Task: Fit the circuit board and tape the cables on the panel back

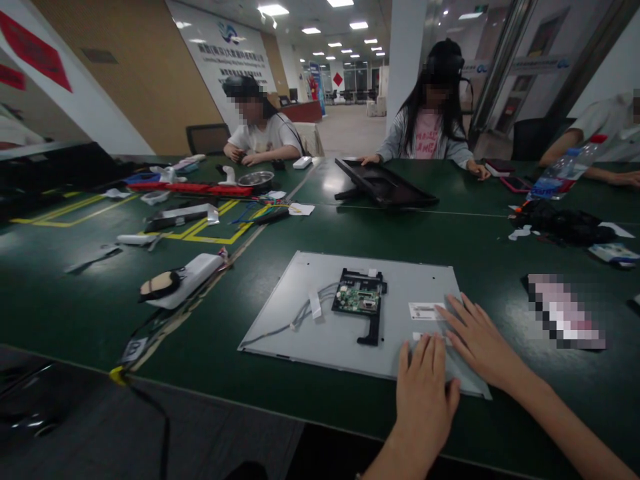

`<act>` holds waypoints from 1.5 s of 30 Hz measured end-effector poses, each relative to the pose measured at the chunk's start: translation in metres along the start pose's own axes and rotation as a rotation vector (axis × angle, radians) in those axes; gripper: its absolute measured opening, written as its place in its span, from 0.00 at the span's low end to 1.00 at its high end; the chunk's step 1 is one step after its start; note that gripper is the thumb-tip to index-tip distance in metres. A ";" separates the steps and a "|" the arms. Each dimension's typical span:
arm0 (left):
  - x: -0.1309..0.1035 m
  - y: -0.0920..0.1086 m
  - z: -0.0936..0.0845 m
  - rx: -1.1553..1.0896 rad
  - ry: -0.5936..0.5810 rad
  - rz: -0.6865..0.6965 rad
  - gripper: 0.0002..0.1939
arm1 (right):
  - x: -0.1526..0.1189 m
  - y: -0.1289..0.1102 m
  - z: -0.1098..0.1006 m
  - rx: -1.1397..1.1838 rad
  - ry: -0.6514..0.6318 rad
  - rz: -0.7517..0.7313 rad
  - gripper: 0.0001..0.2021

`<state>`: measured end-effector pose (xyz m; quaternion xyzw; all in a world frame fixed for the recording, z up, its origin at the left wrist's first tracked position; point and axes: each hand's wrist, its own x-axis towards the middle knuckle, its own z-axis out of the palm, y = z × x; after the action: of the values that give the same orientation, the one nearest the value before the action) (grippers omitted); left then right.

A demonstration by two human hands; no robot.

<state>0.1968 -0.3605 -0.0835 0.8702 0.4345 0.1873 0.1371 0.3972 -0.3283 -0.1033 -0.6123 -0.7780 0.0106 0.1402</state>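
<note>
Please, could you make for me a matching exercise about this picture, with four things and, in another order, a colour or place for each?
Column 1
1. Panel
2. Circuit board
3. Right hand
4. Left hand

Column 2
A. Fingertips at the larger white label
B. Green, on a black bracket
C. Fingertips by the smaller white label
D. Grey, lying flat on the table

Right pairs: 1-D, 2-B, 3-A, 4-C
</note>
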 end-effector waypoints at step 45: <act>0.049 -0.277 -0.144 0.560 0.012 -0.294 0.26 | 0.122 -0.130 0.018 0.183 -0.193 -0.125 0.30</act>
<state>-0.0357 -0.1477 -0.0563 0.8009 0.5912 0.0437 -0.0846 0.2440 -0.2418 -0.0715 -0.5436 -0.8202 0.1315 0.1205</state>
